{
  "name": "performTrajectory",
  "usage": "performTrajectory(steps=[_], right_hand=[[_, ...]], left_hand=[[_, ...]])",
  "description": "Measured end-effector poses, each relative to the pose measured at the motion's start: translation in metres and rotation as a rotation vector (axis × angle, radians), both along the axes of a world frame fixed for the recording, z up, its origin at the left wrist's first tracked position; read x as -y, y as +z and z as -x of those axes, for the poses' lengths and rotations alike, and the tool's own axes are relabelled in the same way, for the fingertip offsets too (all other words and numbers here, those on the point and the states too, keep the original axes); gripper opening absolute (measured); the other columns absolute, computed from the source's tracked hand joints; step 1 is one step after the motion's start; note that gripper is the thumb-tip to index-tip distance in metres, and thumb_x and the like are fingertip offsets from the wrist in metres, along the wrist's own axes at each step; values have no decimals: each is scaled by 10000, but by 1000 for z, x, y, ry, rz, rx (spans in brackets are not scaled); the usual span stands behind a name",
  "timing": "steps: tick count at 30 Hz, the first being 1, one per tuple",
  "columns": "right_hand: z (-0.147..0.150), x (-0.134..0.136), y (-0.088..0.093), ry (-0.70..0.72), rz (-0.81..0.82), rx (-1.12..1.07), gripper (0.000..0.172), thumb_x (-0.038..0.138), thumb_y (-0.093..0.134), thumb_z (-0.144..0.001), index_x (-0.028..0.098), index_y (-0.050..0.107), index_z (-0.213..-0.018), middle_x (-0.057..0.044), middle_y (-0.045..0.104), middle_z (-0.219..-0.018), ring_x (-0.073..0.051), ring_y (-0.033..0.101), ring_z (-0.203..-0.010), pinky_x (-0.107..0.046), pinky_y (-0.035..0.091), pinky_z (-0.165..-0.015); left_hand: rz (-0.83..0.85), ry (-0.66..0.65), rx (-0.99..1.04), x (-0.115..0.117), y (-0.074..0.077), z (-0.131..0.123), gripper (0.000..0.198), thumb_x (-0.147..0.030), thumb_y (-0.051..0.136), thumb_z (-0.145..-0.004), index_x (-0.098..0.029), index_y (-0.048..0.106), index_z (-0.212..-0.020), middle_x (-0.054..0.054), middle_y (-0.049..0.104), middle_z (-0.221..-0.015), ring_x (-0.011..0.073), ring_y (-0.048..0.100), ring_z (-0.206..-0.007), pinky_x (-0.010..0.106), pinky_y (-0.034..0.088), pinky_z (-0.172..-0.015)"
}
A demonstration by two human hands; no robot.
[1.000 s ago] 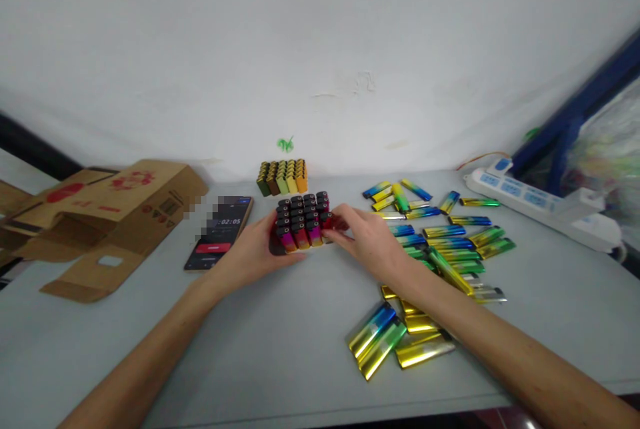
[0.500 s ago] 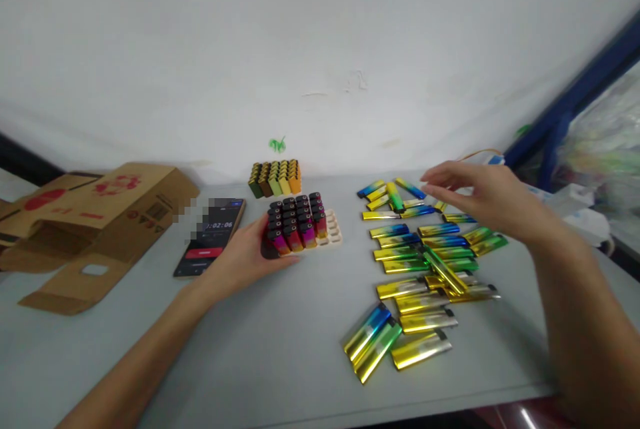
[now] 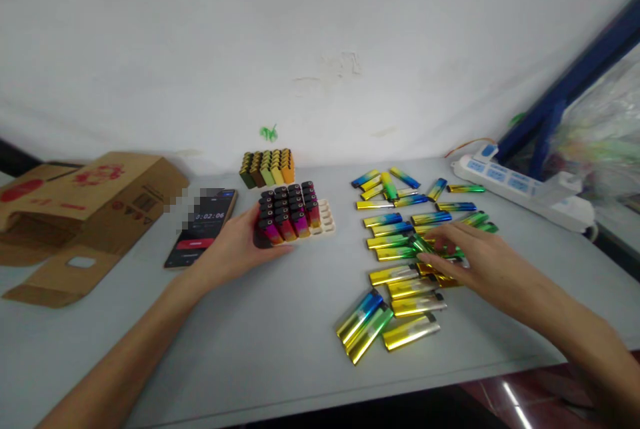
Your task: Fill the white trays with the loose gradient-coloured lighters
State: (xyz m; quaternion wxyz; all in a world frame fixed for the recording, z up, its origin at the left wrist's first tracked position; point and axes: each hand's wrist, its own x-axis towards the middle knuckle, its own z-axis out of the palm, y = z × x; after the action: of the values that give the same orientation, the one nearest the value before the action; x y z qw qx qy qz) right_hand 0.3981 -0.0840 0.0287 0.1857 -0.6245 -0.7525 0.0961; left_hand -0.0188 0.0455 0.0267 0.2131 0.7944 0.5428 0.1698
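My left hand (image 3: 237, 242) grips the left side of a pale tray (image 3: 327, 217), thumb along its front edge and fingers behind. Upright in that tray stand rows of pink, red and purple lighters (image 3: 286, 222) with black tops; the slots on its right side hold none. Over the loose pile on the right, my right hand (image 3: 463, 252) has thumb and fingers closed on a green metallic lighter (image 3: 416, 242), whose other end is hidden by the hand. Around it lie several shiny lighters (image 3: 393, 274) in gold, silver, blue and green.
Behind the tray stands a second block of lighters (image 3: 270, 169) in green, brown, yellow and orange. To the left are a phone (image 3: 205, 225) showing a timer and an opened cardboard box (image 3: 135, 195). A white power strip (image 3: 525, 189) lies at the back right, by the wall.
My right hand has come down and nearer from above the back of the pile, and has closed on a green lighter. My left hand stays at the tray. The whole view has shifted slightly.
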Motion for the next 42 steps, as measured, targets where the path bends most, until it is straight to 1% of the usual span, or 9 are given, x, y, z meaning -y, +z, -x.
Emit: performTrajectory(steps=[6,10,15,19,22,26,30,34,42], right_hand=[[-1,7,-3,-74,-56,45,480,679,531,-1082,239,707,-1160,-130,795,-1154,-314,769,-951,-468,594,-847],[3,2,-11,-69,-38,56,433,603,563,-1086,214,723,-1189,-143,800,-1166,-335,777,-1003,-483,607,-865],[14,-15,-10,-20,-37,24,350,489,556,-1090,223,783,-1081,-144,794,-1112,-311,774,-915,-471,617,-838],[24,-28,10,28,-18,-204,376,561,594,-1078,240,729,-936,-102,754,-970,-263,737,-854,-416,599,-807],[41,-43,26,66,136,-584,401,638,598,-1070,250,619,-970,-21,704,-821,-185,680,-666,-331,562,-635],[72,-71,39,71,192,-907,469,716,666,-1006,271,523,-966,78,521,-693,-104,437,-509,-241,354,-447],[97,-99,35,43,-5,-876,584,768,621,-995,247,494,-762,70,391,-624,-108,343,-544,-270,276,-478],[109,-105,18,-77,-189,-757,637,718,595,-978,264,357,-599,55,328,-557,-119,311,-543,-316,246,-521],[109,-90,4,-149,-146,-644,463,571,550,-897,286,334,-602,52,346,-525,-129,325,-522,-326,244,-526]], left_hand=[[1,-19,16,1,1,-1,704,-670,822,-770,-177,665,-1249,111,812,-1191,399,780,-1103,512,626,-1042],[-5,-20,32,1,-1,0,708,-671,843,-724,-201,673,-1226,105,818,-1175,413,780,-1102,522,627,-1032],[-10,-45,38,0,-3,2,715,-666,822,-767,-199,661,-1284,117,811,-1229,398,781,-1108,503,625,-1030],[-8,-38,49,-2,-5,2,787,-708,826,-730,-199,655,-1306,129,804,-1260,408,773,-1140,494,613,-1049],[16,-10,42,-1,-3,1,785,-711,824,-705,-200,660,-1277,131,806,-1261,410,772,-1136,479,623,-1012],[42,-20,47,1,-1,0,743,-693,814,-732,-196,666,-1265,121,817,-1226,388,783,-1088,457,633,-966],[18,-60,75,0,-5,2,763,-662,829,-762,-193,646,-1335,121,806,-1286,380,780,-1138,441,634,-979],[-3,-64,79,-2,-9,4,759,-661,842,-757,-198,650,-1328,131,791,-1343,393,758,-1219,458,626,-1027],[0,-67,78,-1,-7,3,759,-648,839,-764,-197,643,-1341,116,806,-1279,380,780,-1129,451,633,-983]])
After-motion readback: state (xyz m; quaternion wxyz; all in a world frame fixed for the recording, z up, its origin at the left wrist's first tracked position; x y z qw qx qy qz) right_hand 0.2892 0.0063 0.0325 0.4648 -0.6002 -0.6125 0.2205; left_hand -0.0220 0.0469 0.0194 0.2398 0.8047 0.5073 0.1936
